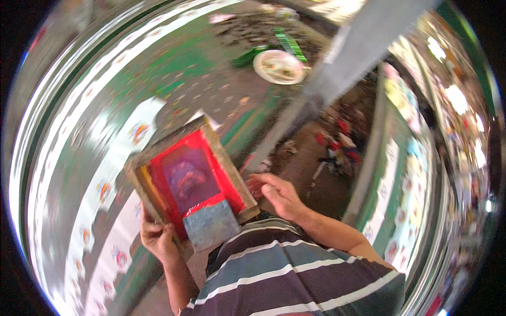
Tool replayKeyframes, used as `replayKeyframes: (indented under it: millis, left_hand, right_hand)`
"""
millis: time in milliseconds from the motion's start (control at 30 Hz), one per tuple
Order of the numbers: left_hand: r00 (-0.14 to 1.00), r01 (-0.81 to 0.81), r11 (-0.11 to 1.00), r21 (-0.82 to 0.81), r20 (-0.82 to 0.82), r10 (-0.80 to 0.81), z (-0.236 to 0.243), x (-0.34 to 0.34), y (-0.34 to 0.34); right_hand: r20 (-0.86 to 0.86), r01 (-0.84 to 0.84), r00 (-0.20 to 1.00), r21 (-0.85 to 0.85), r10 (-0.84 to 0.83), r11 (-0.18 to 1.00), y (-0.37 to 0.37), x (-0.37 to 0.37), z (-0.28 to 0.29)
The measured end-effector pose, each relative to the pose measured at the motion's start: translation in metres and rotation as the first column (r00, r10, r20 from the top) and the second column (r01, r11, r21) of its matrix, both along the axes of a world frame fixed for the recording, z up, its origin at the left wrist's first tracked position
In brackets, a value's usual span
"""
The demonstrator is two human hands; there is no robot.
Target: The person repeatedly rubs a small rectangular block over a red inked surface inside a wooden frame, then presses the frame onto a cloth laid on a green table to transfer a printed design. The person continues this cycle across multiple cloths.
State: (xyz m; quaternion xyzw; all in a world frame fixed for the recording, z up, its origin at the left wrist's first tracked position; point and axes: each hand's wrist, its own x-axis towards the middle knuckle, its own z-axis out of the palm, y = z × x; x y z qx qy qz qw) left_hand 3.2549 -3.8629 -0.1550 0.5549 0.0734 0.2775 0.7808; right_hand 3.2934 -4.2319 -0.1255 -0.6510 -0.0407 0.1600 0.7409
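A wooden screen printing frame (230, 168) is held tilted in front of my body. Wet red ink surrounds a darker purple mesh area (190, 179) inside it. A flat blue-grey squeegee (212, 225) leans in the frame's near end, its upper edge touched with red. My left hand (161, 239) grips the near left corner, thumb in front and the other fingers partly hidden behind. Beside the right rail is my right hand (282, 199), fingers loosely stretched toward the wood. Whether the fingertips touch it I cannot tell.
To the left, a long green table (179, 68) carries white fabric strips (113, 171) with small colourful prints. A white bowl (279, 67) stands at its far end, below a slanting grey post (348, 58). Another printing table (395, 195) runs along the right; scraps (337, 145) litter the floor between.
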Motion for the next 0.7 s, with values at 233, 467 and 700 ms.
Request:
replayKeyframes:
  millis: [233, 467, 700]
  left_hand:
    - [0.945, 0.325, 0.942, -0.084, 0.054, -0.321, 0.003, 0.056, -0.090]
    - [0.780, 0.618, 0.784, 0.051, 0.087, -0.620, 0.020, 0.119, -0.211]
    - [0.542, 0.794, 0.528, 0.302, 0.043, -0.839, 0.055, 0.140, -0.346]
  right_hand:
    - [0.107, 0.242, 0.965, -0.009, -0.239, 0.970, -0.065, -0.042, 0.015]
    - [0.248, 0.490, 0.837, 0.060, -0.488, 0.870, -0.163, -0.076, 0.027]
    - [0.233, 0.722, 0.632, 0.172, -0.740, 0.670, -0.233, -0.137, 0.020]
